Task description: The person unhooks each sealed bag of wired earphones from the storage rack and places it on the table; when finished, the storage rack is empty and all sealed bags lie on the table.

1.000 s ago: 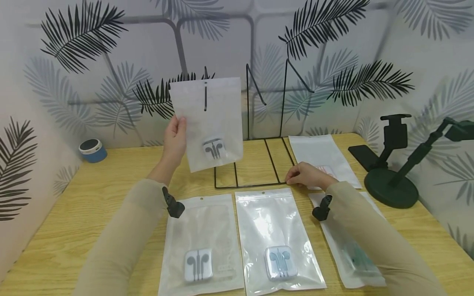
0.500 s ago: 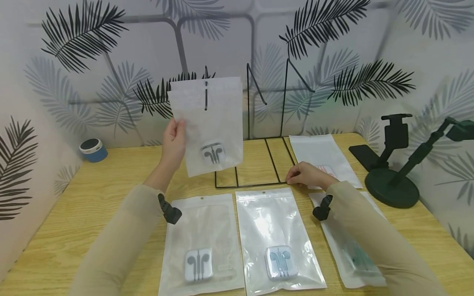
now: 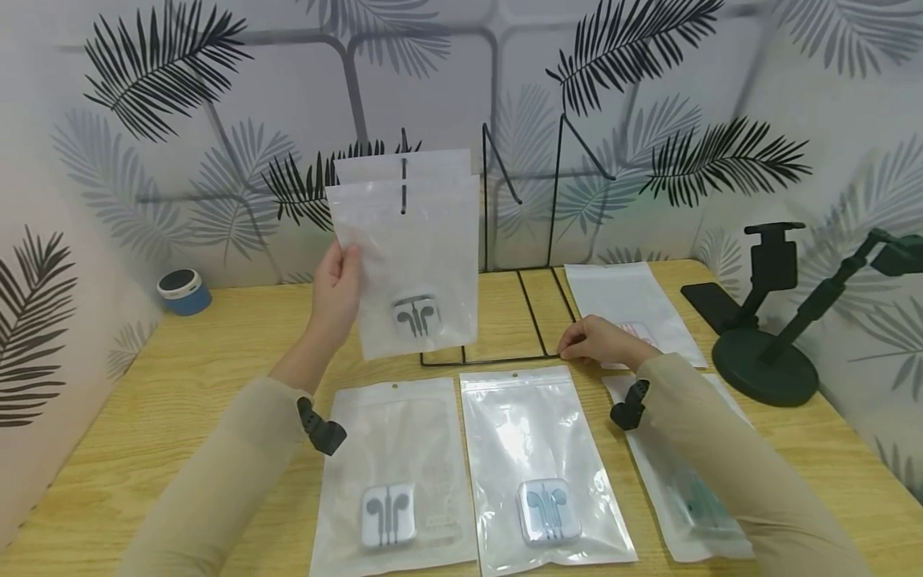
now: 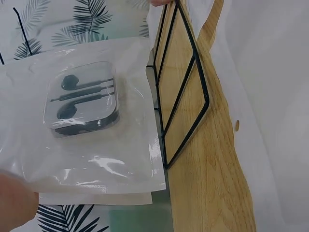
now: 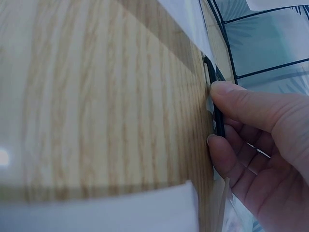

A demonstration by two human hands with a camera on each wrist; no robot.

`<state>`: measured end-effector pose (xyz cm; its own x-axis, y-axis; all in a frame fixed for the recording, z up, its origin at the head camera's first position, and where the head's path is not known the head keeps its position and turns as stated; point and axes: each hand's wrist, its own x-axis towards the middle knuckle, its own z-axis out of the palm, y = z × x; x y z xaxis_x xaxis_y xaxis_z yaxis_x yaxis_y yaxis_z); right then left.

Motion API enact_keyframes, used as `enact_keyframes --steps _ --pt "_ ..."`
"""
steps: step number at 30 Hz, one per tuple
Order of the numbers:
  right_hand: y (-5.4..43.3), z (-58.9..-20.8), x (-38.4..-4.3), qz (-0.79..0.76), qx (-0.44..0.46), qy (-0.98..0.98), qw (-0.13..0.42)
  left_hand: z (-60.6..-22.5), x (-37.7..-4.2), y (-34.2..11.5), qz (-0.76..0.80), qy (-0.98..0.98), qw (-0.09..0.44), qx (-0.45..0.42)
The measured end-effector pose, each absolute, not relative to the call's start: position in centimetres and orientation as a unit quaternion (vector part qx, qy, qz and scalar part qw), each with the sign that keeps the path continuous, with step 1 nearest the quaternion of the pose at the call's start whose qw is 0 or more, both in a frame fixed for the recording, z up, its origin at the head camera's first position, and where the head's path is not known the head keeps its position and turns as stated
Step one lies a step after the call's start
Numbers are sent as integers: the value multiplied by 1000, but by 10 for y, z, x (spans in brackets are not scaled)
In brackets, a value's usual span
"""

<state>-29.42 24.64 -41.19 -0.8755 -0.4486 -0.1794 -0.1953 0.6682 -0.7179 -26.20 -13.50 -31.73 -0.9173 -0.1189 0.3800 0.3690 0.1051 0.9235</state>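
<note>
My left hand [image 3: 336,288] grips the left edge of a white plastic zip bag [image 3: 411,248] with a square case of earphones [image 3: 416,316] at its bottom. The dark hook [image 3: 404,200] passes through the hole at its top. Behind it, the top of a second white bag [image 3: 440,164] shows on the same hook. My right hand [image 3: 604,340] pinches the front right corner of the black wire rack [image 3: 497,360] between thumb and fingers, as the right wrist view shows. In the left wrist view the earphone case [image 4: 82,96] shows through the bag.
Two more earphone bags [image 3: 392,433] [image 3: 519,425] lie in front of the rack. Another bag [image 3: 649,465] lies under the right forearm, and one [image 3: 627,288] behind the right hand. A dark stand [image 3: 766,365] stands at right, a blue round tub [image 3: 183,292] at back left.
My left hand has drawn the front bag forward and down along the hook, away from the bag behind, whose top edge has come into sight. The right hand has stayed on the rack.
</note>
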Motion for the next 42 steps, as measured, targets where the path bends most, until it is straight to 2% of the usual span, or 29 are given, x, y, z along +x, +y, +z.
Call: enact_keyframes --steps 19,42 --pt "246 -408 -292 -358 -177 900 176 -318 -226 -133 -667 -705 211 -116" --pt "245 -409 -291 -362 -182 898 173 -311 -192 -141 -646 -728 213 -92"
